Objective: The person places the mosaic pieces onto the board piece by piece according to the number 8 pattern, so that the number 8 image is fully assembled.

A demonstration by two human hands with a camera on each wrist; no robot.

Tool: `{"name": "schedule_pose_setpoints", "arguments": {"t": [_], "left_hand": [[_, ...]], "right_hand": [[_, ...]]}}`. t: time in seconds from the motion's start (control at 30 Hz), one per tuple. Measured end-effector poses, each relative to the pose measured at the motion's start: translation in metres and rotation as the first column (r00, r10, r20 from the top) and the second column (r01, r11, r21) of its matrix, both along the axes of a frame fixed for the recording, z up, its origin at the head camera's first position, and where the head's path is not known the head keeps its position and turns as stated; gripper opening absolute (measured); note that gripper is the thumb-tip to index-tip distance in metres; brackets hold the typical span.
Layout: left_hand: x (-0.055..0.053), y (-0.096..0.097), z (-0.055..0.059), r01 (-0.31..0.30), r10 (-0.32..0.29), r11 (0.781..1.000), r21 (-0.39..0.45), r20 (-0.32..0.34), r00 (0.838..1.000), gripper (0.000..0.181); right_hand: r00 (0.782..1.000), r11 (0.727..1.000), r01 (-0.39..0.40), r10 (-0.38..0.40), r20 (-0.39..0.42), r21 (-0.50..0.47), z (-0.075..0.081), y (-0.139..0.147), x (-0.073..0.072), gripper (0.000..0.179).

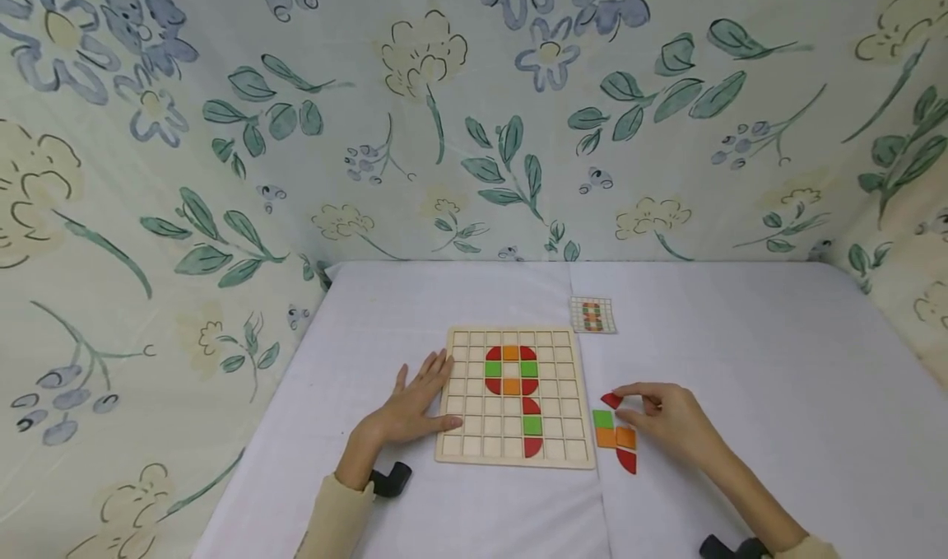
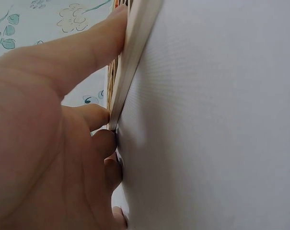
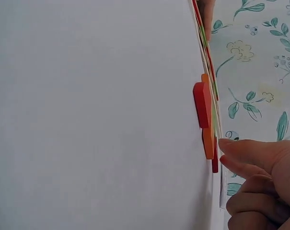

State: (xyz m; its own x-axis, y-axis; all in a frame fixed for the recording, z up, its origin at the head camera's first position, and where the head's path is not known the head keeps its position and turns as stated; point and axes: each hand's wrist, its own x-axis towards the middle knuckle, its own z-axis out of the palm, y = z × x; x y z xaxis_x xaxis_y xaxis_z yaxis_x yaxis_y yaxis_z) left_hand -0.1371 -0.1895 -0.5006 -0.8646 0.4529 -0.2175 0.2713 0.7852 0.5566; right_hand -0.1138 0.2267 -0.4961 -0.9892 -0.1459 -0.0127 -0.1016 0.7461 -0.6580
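Head view puts your left grip (image 1: 411, 402) at the left edge of the gridded board (image 1: 566, 407), released, fingers spread, thumb laid over the rim. Red, green and orange inset tiles (image 1: 529, 369) form a ring and a tail on it; a small patterned card (image 1: 592, 315) lies just beside its far right corner. To its right on the counter (image 1: 711, 320) you have a loose green tile (image 1: 603, 418), two orange tiles (image 1: 625, 438), a nearer red tile (image 1: 626, 461) and a farther red tile (image 1: 609, 399), with your right grip (image 1: 670, 419) at the latter. Left wrist view shows your thumb on the board's edge. Right wrist view shows your thumb and forefinger at the farther red tile, other fingers curled; whether you pinch it, I cannot tell
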Motion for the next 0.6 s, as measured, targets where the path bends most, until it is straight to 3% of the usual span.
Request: {"name": "schedule_pose_setpoints", "arguments": {"t": [0.27, 0.6], "left_hand": [[-0.0001, 0.0006, -0.0011, -0.001, 0.001, 1.0, 0.002, 0.004, 1.0, 0.104], [-0.0001, -0.0003, -0.0014, 0.0, 0.0, 1.0, -0.002, -0.002, 1.0, 0.104]], "right_hand": [[0.999, 1.0, 0.011, -0.011, 0.04, 0.012, 0.0001, -0.0037, -0.0053, 0.032], [1.0, 1.0, 0.021, -0.022, 0.022, 0.017, 0.0033, -0.0062, -0.0022, 0.022]]}}
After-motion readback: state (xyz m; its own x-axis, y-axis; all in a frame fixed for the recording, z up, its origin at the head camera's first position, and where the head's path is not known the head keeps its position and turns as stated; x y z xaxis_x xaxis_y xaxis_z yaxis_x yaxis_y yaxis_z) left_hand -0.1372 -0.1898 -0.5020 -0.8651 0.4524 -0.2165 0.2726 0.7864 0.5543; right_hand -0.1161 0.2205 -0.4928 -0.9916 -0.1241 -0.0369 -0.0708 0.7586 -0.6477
